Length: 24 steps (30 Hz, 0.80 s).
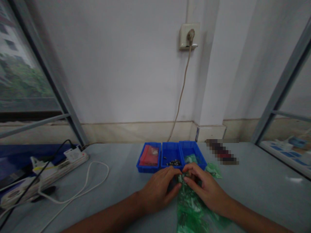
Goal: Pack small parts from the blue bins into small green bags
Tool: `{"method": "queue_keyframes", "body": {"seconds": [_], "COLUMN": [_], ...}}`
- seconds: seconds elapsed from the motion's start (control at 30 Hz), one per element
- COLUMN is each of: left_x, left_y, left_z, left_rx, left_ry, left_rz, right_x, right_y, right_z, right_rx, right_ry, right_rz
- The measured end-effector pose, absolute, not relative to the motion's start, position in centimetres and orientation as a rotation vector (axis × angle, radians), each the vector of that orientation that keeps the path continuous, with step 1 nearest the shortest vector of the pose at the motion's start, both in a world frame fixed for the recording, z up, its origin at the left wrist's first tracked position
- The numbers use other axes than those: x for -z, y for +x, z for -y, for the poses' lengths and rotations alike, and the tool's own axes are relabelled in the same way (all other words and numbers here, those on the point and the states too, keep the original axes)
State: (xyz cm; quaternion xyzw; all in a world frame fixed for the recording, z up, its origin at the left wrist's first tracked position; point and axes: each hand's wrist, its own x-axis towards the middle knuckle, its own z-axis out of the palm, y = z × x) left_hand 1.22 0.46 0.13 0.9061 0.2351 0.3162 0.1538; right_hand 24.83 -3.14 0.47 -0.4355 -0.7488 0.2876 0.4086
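Crumpled, see-through green plastic bag (191, 207) lies there on the pale grey tabletop (123, 174), just before three blue rectangular plastic trays (171, 153). The left hand (159, 187), nearly closed, pinches its top end; beside it, the right hand (210, 189) pinches likewise, fingers curled.

You occupy what appears to be a small-parts bench, workshop or light assembly; the exact type cannot be confirmed. Evidence: blue bins (171, 151) stand near the far edge of the surface (121, 181), one containing loose metal pieces (174, 162). Green plastic bags (191, 202) reach your near edge. A power strip (52, 178) lies toward the left edge. Grey metal frames (284, 81) bound both sides; a socket (183, 34) serves the plain wall (126, 64).
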Motion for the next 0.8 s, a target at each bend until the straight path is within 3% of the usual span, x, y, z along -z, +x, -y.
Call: {"method": "queue_keyframes", "body": {"seconds": [0.8], "left_x": [0.54], "left_y": [1.27], "left_z": [-0.58], "left_rx": [-0.988], "left_ry": [2.596], "left_rz": [-0.712], "right_x": [-0.12], "right_y": [24.75], "right_z": [3.23], "right_rx": [-0.695], "right_ry": [-1.107], "right_rz": [1.820]}}
